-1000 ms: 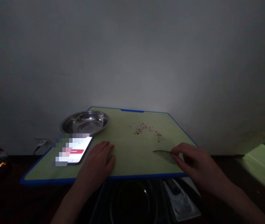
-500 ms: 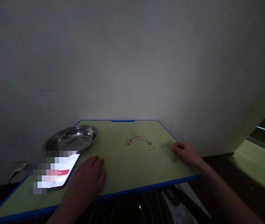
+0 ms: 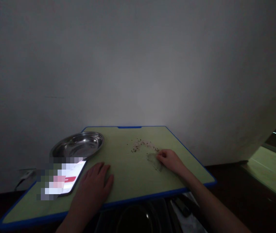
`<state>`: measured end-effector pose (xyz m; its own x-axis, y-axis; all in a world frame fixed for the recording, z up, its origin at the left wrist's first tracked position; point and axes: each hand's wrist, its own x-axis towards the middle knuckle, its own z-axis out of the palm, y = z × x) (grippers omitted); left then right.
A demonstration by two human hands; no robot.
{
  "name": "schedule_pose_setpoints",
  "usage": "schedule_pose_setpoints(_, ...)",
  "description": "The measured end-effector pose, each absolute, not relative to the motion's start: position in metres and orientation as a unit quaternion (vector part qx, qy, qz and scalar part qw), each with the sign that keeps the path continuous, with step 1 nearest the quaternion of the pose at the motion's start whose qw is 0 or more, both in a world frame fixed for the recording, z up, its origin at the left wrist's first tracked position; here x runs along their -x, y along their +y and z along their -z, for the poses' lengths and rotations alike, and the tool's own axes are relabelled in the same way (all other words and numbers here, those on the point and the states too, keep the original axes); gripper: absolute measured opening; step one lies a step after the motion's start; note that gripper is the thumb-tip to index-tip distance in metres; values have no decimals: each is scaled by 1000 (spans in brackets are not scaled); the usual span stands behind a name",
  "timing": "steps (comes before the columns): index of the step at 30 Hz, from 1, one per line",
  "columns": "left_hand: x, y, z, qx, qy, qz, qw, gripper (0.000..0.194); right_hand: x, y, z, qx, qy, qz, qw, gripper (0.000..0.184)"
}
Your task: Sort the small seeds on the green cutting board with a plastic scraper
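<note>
My left hand (image 3: pixel 94 181) lies on the pale green board (image 3: pixel 125 181), fingers stretched out, beside a phone (image 3: pixel 76 176) with a lit screen. Between the thumb and fingers of my right hand (image 3: pixel 170 160) is a thin, clear, curved piece (image 3: pixel 154 161), held at its upper right edge; its exact kind is hard to make out. It is low over or on the board, just on the near side of a scattered arc of small dark and pale grains (image 3: pixel 140 145). A few dark specks show around the clear piece.
A shiny metal bowl (image 3: pixel 79 145) stands at the board's left, behind the phone. The board has a blue rim and ends at a grey wall (image 3: pixel 138 71). Dark round cookware or a similar item (image 3: pixel 134 220) is below the front edge. A white plug (image 3: pixel 26 176) lies at left.
My right hand moved out to the right with the clear piece, then back left towards the grains. My left hand stays resting on the board. The camera view has shifted.
</note>
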<state>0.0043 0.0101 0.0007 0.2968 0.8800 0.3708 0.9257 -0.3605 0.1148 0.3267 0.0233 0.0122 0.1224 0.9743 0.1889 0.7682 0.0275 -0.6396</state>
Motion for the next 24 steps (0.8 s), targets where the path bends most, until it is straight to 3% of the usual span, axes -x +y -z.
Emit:
schedule_pose_setpoints(8, -3, 9, 4, 801, -563, 195, 59, 45, -337, 20, -23, 660, -646, -187, 334, 20)
schedule_pose_setpoints(24, -6, 4, -3, 803, -559, 200, 53, 44, -335, -40, -26, 636, -666, -273, 278, 19)
